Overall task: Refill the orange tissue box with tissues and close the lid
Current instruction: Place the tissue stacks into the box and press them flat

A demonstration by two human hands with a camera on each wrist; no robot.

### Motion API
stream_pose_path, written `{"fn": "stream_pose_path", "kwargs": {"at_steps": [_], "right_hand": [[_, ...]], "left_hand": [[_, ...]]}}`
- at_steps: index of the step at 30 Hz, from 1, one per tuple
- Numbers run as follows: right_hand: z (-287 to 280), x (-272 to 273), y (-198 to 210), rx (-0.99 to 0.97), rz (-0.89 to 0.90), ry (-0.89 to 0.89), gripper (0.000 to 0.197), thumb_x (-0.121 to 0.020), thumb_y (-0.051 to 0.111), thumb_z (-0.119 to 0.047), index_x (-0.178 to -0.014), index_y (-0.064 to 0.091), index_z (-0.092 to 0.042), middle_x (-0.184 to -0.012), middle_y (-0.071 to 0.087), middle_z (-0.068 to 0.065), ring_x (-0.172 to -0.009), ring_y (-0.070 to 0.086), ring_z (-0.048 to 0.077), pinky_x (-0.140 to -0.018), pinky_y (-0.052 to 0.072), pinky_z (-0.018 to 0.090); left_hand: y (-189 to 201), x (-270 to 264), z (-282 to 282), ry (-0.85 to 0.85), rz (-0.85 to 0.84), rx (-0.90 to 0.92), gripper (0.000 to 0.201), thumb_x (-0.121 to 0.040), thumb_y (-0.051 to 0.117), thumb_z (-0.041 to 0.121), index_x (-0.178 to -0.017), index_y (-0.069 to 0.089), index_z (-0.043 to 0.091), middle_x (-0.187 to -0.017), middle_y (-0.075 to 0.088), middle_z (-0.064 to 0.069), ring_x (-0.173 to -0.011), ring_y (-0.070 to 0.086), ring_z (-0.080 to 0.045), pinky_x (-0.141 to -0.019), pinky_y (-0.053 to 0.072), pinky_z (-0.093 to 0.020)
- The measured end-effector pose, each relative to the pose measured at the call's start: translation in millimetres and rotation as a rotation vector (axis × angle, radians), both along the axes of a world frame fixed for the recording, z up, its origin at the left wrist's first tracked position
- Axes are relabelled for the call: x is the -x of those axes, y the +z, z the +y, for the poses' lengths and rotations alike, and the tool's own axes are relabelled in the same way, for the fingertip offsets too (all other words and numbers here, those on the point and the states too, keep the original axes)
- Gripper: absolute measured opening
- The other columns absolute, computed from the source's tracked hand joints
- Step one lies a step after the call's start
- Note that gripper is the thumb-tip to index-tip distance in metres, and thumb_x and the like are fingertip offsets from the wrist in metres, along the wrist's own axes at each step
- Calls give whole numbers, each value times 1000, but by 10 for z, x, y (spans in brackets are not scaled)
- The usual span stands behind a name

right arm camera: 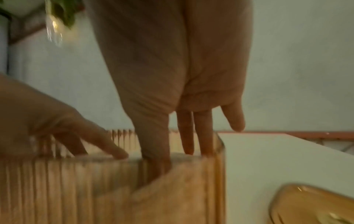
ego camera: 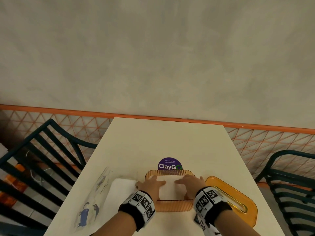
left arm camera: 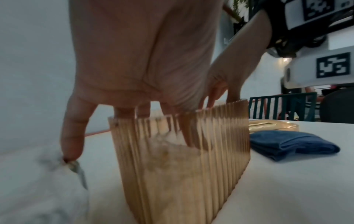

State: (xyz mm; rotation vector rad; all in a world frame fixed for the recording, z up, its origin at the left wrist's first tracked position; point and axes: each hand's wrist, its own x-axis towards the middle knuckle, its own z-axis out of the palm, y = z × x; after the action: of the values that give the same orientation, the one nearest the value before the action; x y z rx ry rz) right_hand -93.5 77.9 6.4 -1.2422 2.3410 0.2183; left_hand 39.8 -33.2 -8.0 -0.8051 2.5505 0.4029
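The orange ribbed tissue box [ego camera: 173, 206] stands lidless at the table's near middle, with a white stack of tissues [ego camera: 170, 189] inside. My left hand [ego camera: 153, 183] and right hand [ego camera: 187, 182] both reach into it, straight fingers pressing down on the stack. In the left wrist view my fingers [left arm camera: 141, 110] go down behind the box wall [left arm camera: 182, 166], while the thumb stays outside. In the right wrist view my fingers [right arm camera: 197, 136] stand on the tissues along the box's right wall [right arm camera: 218, 174]. The orange lid [ego camera: 233, 200] lies flat to the right of the box.
A clear printed tissue wrapper [ego camera: 100, 184] with leftover white tissues [ego camera: 122, 186] lies left of the box. A purple round sticker [ego camera: 170, 164] sits behind it. A folded blue cloth [left arm camera: 291, 145] lies near the lid. Dark slatted chairs [ego camera: 42, 159] flank the table.
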Motion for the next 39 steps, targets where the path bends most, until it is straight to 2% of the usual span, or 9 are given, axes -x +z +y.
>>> {"fn": "stream_pose_path", "kwargs": {"at_steps": [10,14,17,19,22,27,30,34,39], "right_hand": [[19,14,-80,-53,46,63,62,-92,52,-16,-142,27,-45,-152,29,-3,-141,28,21,-113,11,59],[76,45,25,116,187,85,53,-86,61,-37,-136,41,-41,-141,39,-6,-131,32,19,-107,31,44],[182,106,4,317,180,-74,49,-93,52,-28,-139,37,-35,-129,44,-1,-118,45,18,-96,45,33],[226,129,-84,343,68,-203,56,-95,44,-16,-145,24,-33,-125,45,5,-106,55,21,-84,51,29],[232,113,-200,292,-30,-327,66,-95,38,-4,-150,7,-23,-128,49,11,-102,59,23,-84,52,27],[211,34,-224,252,-43,-340,69,-93,37,1,-150,0,-14,-118,58,11,-83,51,15,-53,37,14],[211,43,-223,241,-35,-330,70,-93,36,2,-150,-1,-14,-119,58,12,-85,52,16,-65,40,17],[217,30,-234,260,-50,-336,72,-93,37,3,-150,-4,-15,-117,58,13,-81,50,14,-61,41,18],[210,30,-225,270,-60,-348,73,-93,38,2,-150,-5,-16,-119,58,12,-82,50,14,-70,44,18]], "left_hand": [[19,55,29,-73,-80,157,59,-90,58,23,-143,32,33,-145,40,-3,-138,27,-27,-110,21,-57],[182,-133,8,58,404,220,37,-95,46,15,-129,52,29,-131,55,8,-124,39,-17,-102,31,-38],[235,-448,-244,366,580,228,31,-96,40,12,-119,57,24,-124,57,7,-114,47,-15,-95,42,-32],[109,-663,-431,532,447,163,29,-95,38,10,-119,53,17,-127,52,-3,-116,48,-21,-96,44,-35],[-169,-842,-476,581,111,13,43,-96,41,24,-137,34,10,-145,31,-13,-133,34,-31,-108,36,-38],[-496,-810,-281,592,80,60,66,-86,55,50,-135,31,13,-145,23,-8,-132,28,-29,-100,42,-36],[-568,-734,-247,627,73,118,61,-85,57,47,-131,33,15,-138,29,-6,-127,32,-27,-98,45,-35],[-608,-680,-231,639,48,165,43,-91,47,35,-126,39,12,-131,36,-7,-120,40,-27,-98,45,-35],[-617,-675,-211,631,19,181,38,-92,49,28,-125,40,11,-129,41,-9,-119,46,-27,-98,47,-36]]}}
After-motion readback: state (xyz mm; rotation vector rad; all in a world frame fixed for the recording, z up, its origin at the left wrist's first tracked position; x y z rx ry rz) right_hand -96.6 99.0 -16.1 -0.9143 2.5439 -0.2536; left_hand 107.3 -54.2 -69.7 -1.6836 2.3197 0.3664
